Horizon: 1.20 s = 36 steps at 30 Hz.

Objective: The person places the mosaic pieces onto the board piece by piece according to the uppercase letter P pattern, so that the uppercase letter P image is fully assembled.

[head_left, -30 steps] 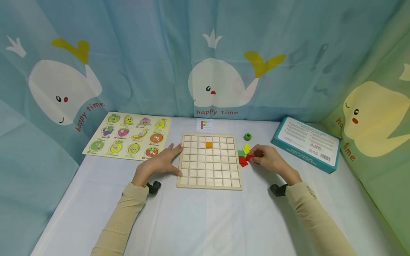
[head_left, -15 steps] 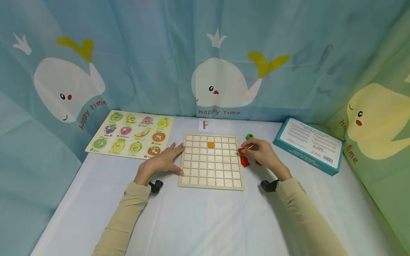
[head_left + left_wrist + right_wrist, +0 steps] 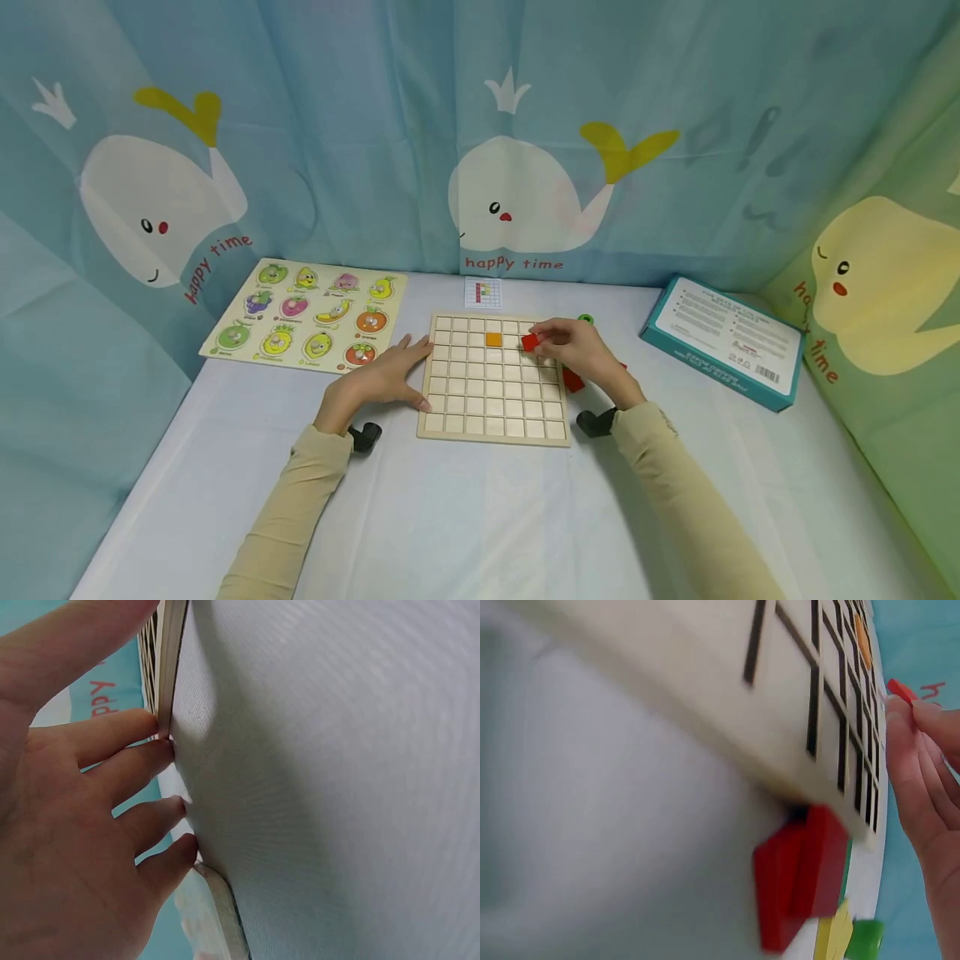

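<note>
A wooden grid board (image 3: 495, 392) lies on the white table, with one orange square tile (image 3: 493, 339) in its second row. Between thumb and fingertips, my right hand (image 3: 581, 350) pinches a red square tile (image 3: 531, 342) over the board's upper right part. My left hand (image 3: 382, 383) rests at the board's left edge with fingers spread; in the left wrist view its fingertips (image 3: 154, 724) touch the edge and the cloth. More red tiles (image 3: 802, 874) lie against the board's right side, near a yellow tile (image 3: 834, 934) and a green bead-like piece (image 3: 865, 939).
Behind the board lies a small printed pattern card (image 3: 482, 292). A fruit puzzle board (image 3: 300, 321) is at the back left. At the back right sits a teal box (image 3: 723, 342). A whale-print curtain (image 3: 420, 125) closes off the back and sides.
My right hand has gone from the loose tiles beside the board to above it, moving left with a red tile pinched. The left hand stays at the board's edge.
</note>
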Each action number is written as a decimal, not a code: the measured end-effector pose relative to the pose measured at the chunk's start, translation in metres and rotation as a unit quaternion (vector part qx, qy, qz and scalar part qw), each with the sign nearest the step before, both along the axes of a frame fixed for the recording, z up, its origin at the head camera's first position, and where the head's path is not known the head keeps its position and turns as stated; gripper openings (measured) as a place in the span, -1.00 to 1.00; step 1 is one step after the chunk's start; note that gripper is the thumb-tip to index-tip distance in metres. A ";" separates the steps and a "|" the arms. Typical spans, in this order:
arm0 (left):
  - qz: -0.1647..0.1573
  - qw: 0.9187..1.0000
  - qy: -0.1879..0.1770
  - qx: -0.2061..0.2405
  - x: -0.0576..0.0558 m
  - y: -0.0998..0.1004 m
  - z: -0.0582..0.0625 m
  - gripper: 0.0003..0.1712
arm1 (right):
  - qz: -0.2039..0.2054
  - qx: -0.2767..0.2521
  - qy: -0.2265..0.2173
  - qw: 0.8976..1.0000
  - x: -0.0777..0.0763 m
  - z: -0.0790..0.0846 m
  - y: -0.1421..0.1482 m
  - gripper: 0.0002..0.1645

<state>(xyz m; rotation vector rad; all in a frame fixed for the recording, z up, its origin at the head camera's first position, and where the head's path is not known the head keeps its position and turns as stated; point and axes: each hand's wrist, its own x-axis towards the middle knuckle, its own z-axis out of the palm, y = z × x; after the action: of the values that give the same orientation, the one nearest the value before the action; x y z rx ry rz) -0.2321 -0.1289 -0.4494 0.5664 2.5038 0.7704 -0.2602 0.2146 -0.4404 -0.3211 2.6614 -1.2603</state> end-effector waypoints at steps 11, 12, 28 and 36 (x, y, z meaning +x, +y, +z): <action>0.002 1.000 0.003 0.001 0.002 -0.001 0.004 0.24 | 0.019 0.009 -0.023 1.000 -0.014 -0.003 -0.032 -0.60; 0.002 1.000 0.004 0.000 0.002 -0.001 0.004 0.24 | 0.023 0.010 -0.019 0.999 -0.016 -0.003 -0.035 -0.60; -0.003 1.000 -0.002 -0.006 -0.001 0.000 0.001 0.23 | 0.046 0.008 -0.008 0.999 -0.030 -0.012 -0.065 -0.62; -0.003 1.000 -0.001 -0.010 -0.002 0.001 0.000 0.23 | 0.054 0.027 -0.003 0.998 -0.033 -0.016 -0.073 -0.65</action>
<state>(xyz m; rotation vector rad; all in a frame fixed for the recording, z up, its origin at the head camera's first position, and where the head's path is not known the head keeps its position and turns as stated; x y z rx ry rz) -0.2338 -0.1283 -0.4493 0.5659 2.5037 0.7416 -0.2929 0.1413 -0.4560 -0.4455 2.6284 -1.1544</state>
